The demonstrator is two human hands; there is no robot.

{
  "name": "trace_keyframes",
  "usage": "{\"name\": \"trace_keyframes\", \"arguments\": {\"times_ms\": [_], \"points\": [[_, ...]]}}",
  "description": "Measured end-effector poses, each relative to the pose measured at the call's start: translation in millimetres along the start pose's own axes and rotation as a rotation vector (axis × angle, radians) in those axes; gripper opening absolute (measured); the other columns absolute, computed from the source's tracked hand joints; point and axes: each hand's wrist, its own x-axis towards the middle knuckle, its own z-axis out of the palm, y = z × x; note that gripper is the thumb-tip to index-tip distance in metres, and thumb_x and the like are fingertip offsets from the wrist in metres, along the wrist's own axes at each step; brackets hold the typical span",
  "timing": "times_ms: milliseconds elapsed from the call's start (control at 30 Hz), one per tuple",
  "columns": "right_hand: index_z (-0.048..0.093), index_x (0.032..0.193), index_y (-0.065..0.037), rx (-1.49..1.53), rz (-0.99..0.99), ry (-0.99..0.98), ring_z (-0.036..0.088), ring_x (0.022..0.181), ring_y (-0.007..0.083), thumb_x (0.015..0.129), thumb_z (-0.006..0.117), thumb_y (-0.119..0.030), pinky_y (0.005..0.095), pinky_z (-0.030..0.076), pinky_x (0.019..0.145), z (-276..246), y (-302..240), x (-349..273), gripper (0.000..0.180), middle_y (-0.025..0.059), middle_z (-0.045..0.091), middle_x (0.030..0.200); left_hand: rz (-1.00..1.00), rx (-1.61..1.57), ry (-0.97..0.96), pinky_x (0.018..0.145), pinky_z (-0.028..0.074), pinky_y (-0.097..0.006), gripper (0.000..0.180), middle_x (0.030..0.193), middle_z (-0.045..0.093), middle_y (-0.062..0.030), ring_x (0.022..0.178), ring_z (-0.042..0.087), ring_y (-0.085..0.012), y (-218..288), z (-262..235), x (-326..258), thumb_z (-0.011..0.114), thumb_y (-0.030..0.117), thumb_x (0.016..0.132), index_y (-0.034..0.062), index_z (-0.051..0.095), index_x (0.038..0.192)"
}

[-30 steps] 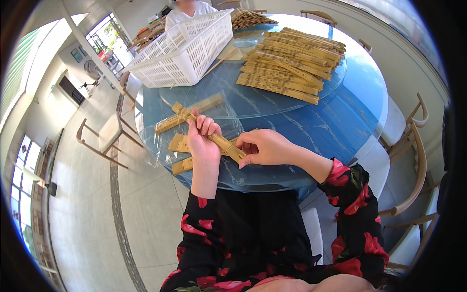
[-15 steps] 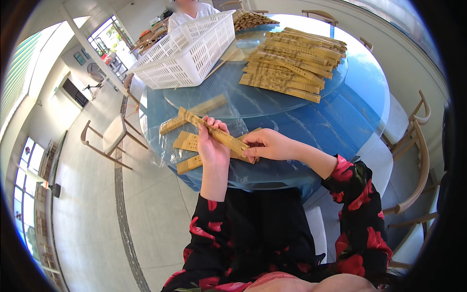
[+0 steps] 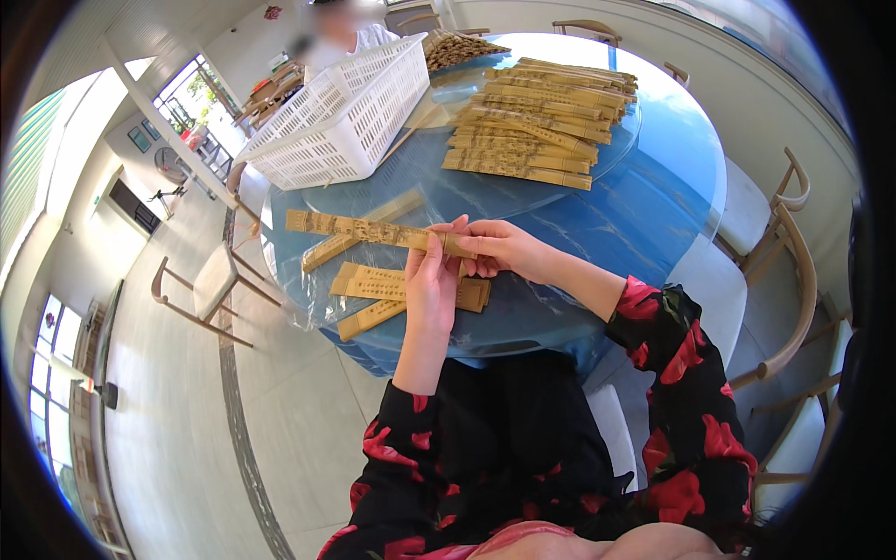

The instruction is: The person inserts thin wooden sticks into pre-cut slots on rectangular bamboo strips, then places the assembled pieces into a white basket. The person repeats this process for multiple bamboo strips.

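Around me: round blue glass-topped table (image 3: 653,215); wooden chairs (image 3: 779,280) with white seats; pale tiled floor (image 3: 177,411); bright windows (image 3: 37,364) at left.

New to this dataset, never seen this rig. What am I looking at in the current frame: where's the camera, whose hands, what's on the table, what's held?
There is no machine here: a person works with two bare hands. The camera is a wide fisheye worn on their head, looking down, so straight edges bend near the rim and the forearms in red-flowered black sleeves come up from below.

The left hand and right hand together hold one long flat tan bamboo strip above the round blue glass-topped table. Under the hands lie a few more loose bamboo strips. Farther back sits a white plastic lattice basket, and beside it a neat stack of bamboo strips. Another person sits across the table.
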Motion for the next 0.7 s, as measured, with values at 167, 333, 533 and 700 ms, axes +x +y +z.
{"name": "trace_keyframes", "arguments": {"times_ms": [167,333,533,700], "points": [[0.066,0.104,-0.006,-0.081,-0.108,0.133,0.054,0.066,0.0061,0.107,0.057,-0.026,0.0218,0.044,0.061,-9.3,7.7,0.4,0.021,-0.0002,0.065,0.079,-0.031,0.103,0.042,0.108,0.046,-0.039,0.032,0.141,0.06,-0.0153,0.125,0.059,-0.0236,-0.9,13.7,-2.2,0.047,0.021,0.112,0.0025,0.054,0.137],[0.064,0.098,-0.003,-0.182,-0.407,0.663,0.051,0.059,0.006,0.105,0.06,-0.022,0.0238,0.04,0.055,-43.4,-26.7,-1.8,0.021,0.0015,0.063,0.069,-0.104,0.278,-0.012,0.103,0.051,-0.034,0.029,0.129,0.065,-0.0151,0.115,0.064,-0.0207,-0.1,9.2,-5.4,0.052,0.016,0.109,-0.0017,0.057,0.131],[0.063,0.097,-0.004,-0.204,-0.644,1.135,0.05,0.06,0.0063,0.105,0.062,-0.02,0.023,0.038,0.055,-126.1,-42.8,-5.0,0.018,0.001,0.059,0.07,-0.112,0.488,-0.111,0.096,0.052,-0.03,0.022,0.114,0.07,-0.0113,0.105,0.067,-0.0168,-0.2,10.7,-6.7,0.057,0.014,0.107,-0.001,0.063,0.122],[0.061,0.11,-0.002,0.186,-0.719,1.098,0.058,0.067,0.0088,0.106,0.06,-0.021,0.0224,0.048,0.061,-165.6,-47.1,-14.7,0.019,0.0078,0.068,0.082,-0.107,0.509,-0.155,0.094,0.052,-0.029,0.022,0.111,0.07,-0.0101,0.102,0.067,-0.016,0.0,17.2,-6.5,0.058,0.013,0.106,-0.0012,0.064,0.121]]}}
